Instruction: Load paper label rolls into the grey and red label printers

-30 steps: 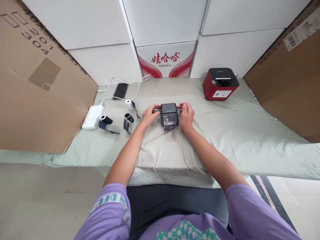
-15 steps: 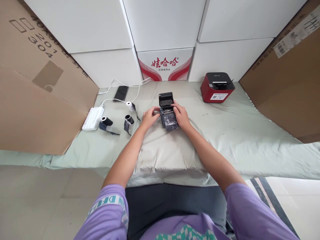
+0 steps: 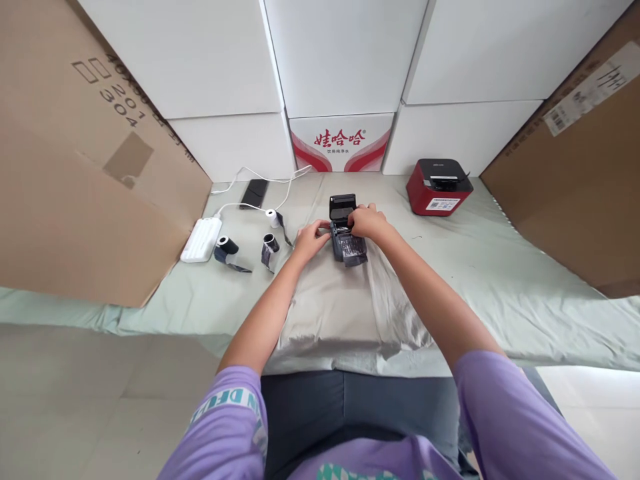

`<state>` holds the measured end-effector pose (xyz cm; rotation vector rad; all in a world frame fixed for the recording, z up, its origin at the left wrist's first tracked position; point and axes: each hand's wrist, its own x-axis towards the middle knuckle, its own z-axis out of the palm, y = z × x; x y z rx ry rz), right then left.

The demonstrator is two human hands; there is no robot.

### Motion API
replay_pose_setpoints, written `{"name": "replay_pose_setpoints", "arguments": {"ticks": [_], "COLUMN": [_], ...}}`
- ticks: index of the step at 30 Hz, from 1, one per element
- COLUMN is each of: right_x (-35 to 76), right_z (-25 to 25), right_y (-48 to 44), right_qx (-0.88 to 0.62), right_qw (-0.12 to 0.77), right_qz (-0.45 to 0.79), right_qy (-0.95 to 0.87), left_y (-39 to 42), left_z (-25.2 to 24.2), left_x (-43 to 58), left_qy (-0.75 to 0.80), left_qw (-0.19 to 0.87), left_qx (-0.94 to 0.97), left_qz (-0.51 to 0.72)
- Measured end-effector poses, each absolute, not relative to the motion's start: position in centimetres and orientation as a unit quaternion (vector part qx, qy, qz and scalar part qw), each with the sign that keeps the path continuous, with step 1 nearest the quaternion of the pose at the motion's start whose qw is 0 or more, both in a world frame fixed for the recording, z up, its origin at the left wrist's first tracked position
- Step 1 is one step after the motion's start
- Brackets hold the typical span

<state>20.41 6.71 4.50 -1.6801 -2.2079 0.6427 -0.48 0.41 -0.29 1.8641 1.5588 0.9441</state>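
A small dark portable printer (image 3: 345,248) lies on the cloth in front of me. Its lid (image 3: 343,202) is tipped up at the back, and a dark printed strip (image 3: 356,252) hangs over its front. My left hand (image 3: 314,239) grips the printer's left side, fingertips at the edge of the opening. Bent over the right part of the opening, beside the lid, is my right hand (image 3: 369,221); its fingers are curled closed and their tips are hidden. Left of the printer stand paper rolls with loose dark tails: a white one (image 3: 273,218) and two dark ones (image 3: 271,243) (image 3: 229,245).
At left lie a white power bank (image 3: 201,240) with a cable and a black phone (image 3: 255,193). A red and black boxy device (image 3: 440,187) stands at back right. White boxes (image 3: 342,143) form the back wall; cardboard panels (image 3: 75,167) close off both sides.
My right hand has moved from the printer's right side up and over its opening near the lid. My left hand stays at the left side. The whole view has shifted slightly.
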Motion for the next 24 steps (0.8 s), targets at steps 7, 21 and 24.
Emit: {"name": "replay_pose_setpoints", "arguments": {"ticks": [7,21,24], "right_x": [20.7,22.1,22.1], "right_z": [6.0,4.9,5.3], "right_y": [5.0,4.3,4.8], "right_qx": [-0.567,-0.602,-0.618], "right_qw": [0.064,0.116,0.098], "right_qz": [0.182,0.214,0.212], "right_qy": [-0.801,-0.761,-0.750], "left_y": [0.3,0.1,0.1], "left_z": [0.0,-0.1,0.0], "left_x": [-0.3,-0.2,-0.1], "left_qy": [0.579,0.582,0.583], "left_qw": [0.260,0.232,0.232], "left_qx": [0.690,0.709,0.711], "left_qz": [0.349,0.324,0.318]}}
